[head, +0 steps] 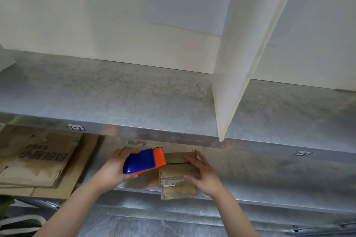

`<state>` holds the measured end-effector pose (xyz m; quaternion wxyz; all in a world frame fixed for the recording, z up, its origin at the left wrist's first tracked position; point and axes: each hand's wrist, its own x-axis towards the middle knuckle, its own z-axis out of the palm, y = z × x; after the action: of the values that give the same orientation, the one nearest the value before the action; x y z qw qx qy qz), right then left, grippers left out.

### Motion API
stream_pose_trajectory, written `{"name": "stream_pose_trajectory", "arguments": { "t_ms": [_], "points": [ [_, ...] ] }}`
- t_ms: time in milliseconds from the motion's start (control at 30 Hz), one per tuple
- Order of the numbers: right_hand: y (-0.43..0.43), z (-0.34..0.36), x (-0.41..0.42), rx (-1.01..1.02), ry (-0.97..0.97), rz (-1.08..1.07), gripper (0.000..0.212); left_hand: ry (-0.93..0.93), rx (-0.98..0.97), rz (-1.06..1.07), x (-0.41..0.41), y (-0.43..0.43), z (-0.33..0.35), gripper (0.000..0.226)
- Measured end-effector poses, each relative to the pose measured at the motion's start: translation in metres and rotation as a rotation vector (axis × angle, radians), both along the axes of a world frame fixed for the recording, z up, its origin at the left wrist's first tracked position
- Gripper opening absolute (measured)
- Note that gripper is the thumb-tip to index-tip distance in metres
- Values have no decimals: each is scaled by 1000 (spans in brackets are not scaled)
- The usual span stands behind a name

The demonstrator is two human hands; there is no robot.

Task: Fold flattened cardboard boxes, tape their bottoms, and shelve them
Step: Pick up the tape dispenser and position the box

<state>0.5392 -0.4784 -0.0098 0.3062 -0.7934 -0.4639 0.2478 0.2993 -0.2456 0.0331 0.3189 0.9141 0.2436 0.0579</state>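
Two grips at lower centre: our left grip (115,167) clamps the tape dispenser (144,160); our right grip (205,174), spread flat, presses the box (176,185).

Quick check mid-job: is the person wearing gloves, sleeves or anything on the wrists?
No gloves: the left hand and right hand are both bare. The left forearm and right forearm are bare too, with no sleeves in view. No watch, bracelet or ring shows.
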Motion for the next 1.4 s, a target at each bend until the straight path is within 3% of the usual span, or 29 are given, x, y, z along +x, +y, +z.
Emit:
{"name": "stream_pose_trajectory", "arguments": {
  "t_ms": [133, 300, 600, 1400],
  "points": [
    [-1, 2, 15, -32, -22, 21, 60, 6, -16, 6, -1, -2, -1, 60],
    [-4, -8, 11, 78, 16, -19, 65, 17, -56, 35, -1, -3, -1, 63],
    [-3, -16, 12, 55, 120, 46, 44, 50, -106, 53, -2, -5, -1, 59],
    [-1, -7, 11, -7, 153, 8, 46, 131, -5, -70, -9, 27, 5, 61]
  ]
}}
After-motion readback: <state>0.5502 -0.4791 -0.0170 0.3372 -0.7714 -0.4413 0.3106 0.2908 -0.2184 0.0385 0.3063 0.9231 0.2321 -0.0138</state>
